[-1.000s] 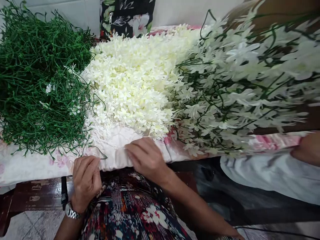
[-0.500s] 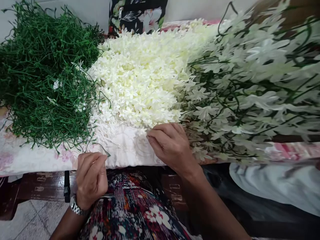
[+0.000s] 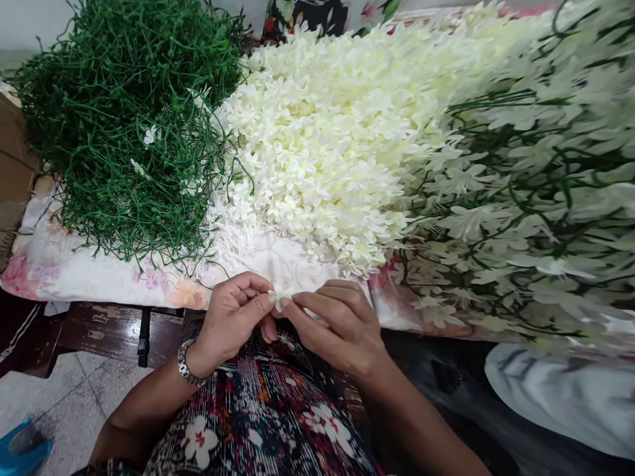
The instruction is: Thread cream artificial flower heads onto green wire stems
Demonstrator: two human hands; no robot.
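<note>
A small white artificial flower (image 3: 278, 301) is pinched between the fingertips of both hands, above my lap at the table's front edge. My left hand (image 3: 241, 307), with a metal watch on the wrist, is closed at the flower's left side. A thin green stem (image 3: 222, 267) shows just behind that hand; whether it is held cannot be made out. My right hand (image 3: 342, 324) closes on the flower from the right. Beyond the hands lies a heap of loose white-yellow flower heads (image 3: 317, 145). To its left is a pile of green plastic stems (image 3: 133, 132).
Stems carrying white flowers (image 3: 536, 198) are heaped at the right. Thin white strands (image 3: 233, 231) lie on the flowered cloth (image 3: 297, 258). A cardboard box (image 3: 14, 165) stands at far left, a blue object (image 3: 22, 449) on the floor, and a floral bag (image 3: 317, 16) behind.
Both hands have come together, the left moving right. A white flower now shows between their fingertips. The green stem tip seen at my left hand is no longer visible there. The view has shifted left.
</note>
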